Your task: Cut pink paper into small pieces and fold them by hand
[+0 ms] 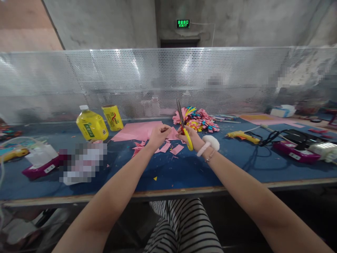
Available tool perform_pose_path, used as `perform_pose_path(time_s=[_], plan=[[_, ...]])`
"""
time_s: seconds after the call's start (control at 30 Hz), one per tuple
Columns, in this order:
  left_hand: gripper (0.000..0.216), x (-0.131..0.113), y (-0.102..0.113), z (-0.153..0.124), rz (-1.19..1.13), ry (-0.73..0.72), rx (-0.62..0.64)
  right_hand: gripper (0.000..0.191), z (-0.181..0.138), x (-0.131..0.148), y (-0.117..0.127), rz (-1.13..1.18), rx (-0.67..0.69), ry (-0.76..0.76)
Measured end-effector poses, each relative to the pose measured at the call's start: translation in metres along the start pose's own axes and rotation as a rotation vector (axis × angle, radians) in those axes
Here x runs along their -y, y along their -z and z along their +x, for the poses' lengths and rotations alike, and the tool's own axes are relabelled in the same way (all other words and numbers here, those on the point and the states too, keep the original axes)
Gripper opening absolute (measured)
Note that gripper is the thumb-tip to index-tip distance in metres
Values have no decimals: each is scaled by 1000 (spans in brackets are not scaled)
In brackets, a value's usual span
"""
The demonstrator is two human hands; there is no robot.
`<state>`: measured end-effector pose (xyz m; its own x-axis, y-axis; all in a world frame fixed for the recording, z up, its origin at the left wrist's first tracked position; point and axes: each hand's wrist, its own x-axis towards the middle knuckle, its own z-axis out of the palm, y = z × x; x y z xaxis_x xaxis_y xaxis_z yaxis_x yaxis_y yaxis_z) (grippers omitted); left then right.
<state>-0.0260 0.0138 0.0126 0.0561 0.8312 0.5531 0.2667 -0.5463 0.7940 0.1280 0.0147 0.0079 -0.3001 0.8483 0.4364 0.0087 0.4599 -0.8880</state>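
Note:
My right hand (193, 137) is closed round a pair of scissors (181, 117) with yellow handles, the blades pointing up and away from me. My left hand (159, 135) is in a pinch at a small pink paper piece (172, 133), which lies between my two hands; the right fingertips are close to its other side. Below the hands, cut pink paper strips (177, 149) are scattered on the blue table. Behind my left hand lies a larger pink paper sheet (131, 130). A pile of fringed paper flowers (200, 119) sits just beyond my right hand.
On the left stand a yellow liquid bottle (91, 124), a yellow tin (113, 117) and a purple-based device (43, 168). A yellow glue gun (243, 137), cables and a purple power strip (296, 153) lie on the right. A perforated metal screen (110, 80) closes the table's back.

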Motion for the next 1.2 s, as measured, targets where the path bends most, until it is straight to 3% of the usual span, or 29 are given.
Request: perform_pose_path(time_s=[0.27, 0.5, 0.73, 1.0, 1.2], plan=[[16, -1, 2, 2, -103, 26, 27, 32, -3, 1, 0, -64, 80, 39], [16, 2, 2, 2, -273, 86, 50, 35, 2, -7, 2, -40, 30, 41], [14, 1, 3, 1, -298, 108, 38, 35, 4, -7, 1, -20, 9, 57], [17, -3, 5, -1, -482, 285, 129, 34, -2, -1, 0, 52, -13, 49], [19, -14, 8, -4, -697, 222, 115, 33, -3, -1, 0, 108, -82, 16]])
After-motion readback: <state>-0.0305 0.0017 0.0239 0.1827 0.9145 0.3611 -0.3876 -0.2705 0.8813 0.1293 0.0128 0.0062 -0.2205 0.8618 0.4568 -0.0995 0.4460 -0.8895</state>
